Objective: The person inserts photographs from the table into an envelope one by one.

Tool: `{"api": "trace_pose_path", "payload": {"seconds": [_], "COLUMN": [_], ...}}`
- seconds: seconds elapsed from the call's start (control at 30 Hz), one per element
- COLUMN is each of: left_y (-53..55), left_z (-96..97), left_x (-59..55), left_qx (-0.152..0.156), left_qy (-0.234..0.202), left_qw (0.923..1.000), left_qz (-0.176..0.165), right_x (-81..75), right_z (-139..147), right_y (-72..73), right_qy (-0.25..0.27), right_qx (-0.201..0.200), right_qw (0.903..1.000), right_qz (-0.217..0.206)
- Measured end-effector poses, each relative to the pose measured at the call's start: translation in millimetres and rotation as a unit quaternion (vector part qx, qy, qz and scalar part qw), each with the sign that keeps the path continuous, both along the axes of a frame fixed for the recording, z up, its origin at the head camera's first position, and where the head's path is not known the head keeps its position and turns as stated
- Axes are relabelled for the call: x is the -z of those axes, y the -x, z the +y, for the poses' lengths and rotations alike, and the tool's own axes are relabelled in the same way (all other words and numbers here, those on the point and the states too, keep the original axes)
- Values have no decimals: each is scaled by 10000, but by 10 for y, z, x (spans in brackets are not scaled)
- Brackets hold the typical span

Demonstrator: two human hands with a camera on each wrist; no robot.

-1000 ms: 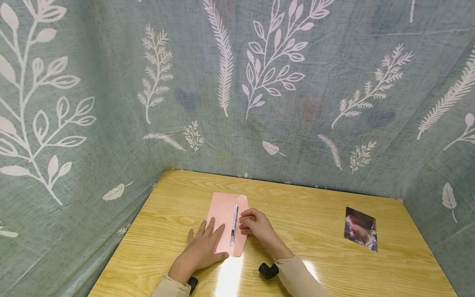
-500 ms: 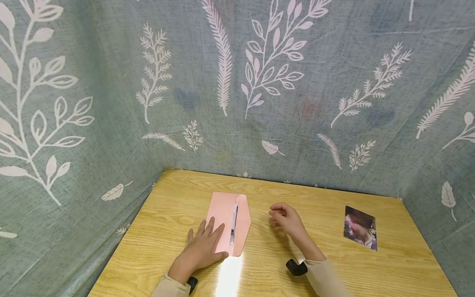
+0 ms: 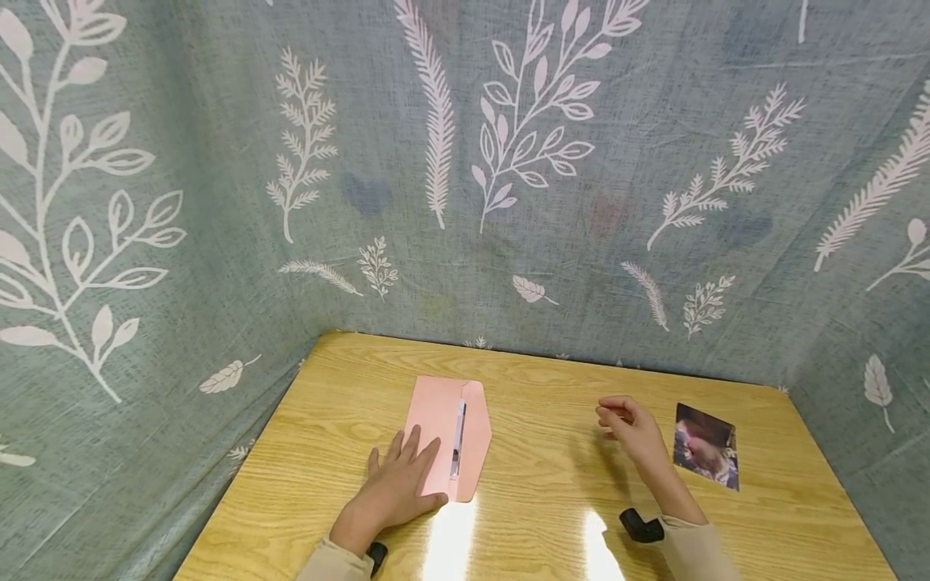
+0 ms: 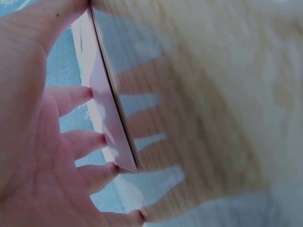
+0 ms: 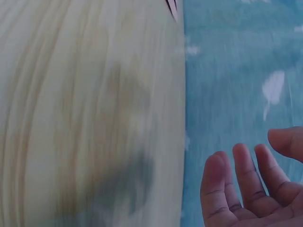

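Observation:
A pink envelope (image 3: 436, 399) lies on the table with its flap spread to the right. In its opening shows the narrow edge of a picture-like insert (image 3: 458, 440). My left hand (image 3: 395, 488) rests on the envelope with straight, spread fingertips; the left wrist view shows those fingertips at the pink paper (image 4: 106, 118). My right hand (image 3: 635, 432) is over the table, holding nothing, its fingers loosely bent in the right wrist view (image 5: 251, 189). Just right of it lies a dark photo (image 3: 705, 448) with a pinkish middle.
The wooden table (image 3: 545, 484) reflects bright light near its front. A grey-green curtain (image 3: 465, 274) with white leaf prints stands behind and at both sides. Each wrist wears a black camera, such as the right camera mount (image 3: 641, 526).
My right hand has left the envelope's flap and moved right across the table to beside the photo. My left hand and the envelope have stayed in place.

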State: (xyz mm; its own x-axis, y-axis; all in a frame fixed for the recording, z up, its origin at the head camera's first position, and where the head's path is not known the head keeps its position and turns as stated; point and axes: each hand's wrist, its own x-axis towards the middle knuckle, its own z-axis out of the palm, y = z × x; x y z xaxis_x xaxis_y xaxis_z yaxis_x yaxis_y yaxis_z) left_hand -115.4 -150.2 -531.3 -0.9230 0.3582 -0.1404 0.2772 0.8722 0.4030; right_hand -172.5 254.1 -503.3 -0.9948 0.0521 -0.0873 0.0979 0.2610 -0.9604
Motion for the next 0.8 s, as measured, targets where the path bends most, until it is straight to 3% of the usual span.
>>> {"api": "trace_pose_path", "payload": {"seconds": [0.4,0.63,0.8], "left_y": [4,-1,-4], "left_z": [-1,-1,2], "left_x": [20,15,3], "left_qx": [-28,-39,-38], "left_qy": [31,11,-31], "left_qw": [10000,10000,10000], "left_qz": [-1,-47,-60], "right_x": [-29,47,86], "right_z": [888,1398,1678], "right_y": [-165,-237,-251], "right_qy": [-1017,-1447,-1884], "right_qx": [1003,1726,2001], "right_qw": [9896,9742,9604], "right_qz": [154,-152,-452]}}
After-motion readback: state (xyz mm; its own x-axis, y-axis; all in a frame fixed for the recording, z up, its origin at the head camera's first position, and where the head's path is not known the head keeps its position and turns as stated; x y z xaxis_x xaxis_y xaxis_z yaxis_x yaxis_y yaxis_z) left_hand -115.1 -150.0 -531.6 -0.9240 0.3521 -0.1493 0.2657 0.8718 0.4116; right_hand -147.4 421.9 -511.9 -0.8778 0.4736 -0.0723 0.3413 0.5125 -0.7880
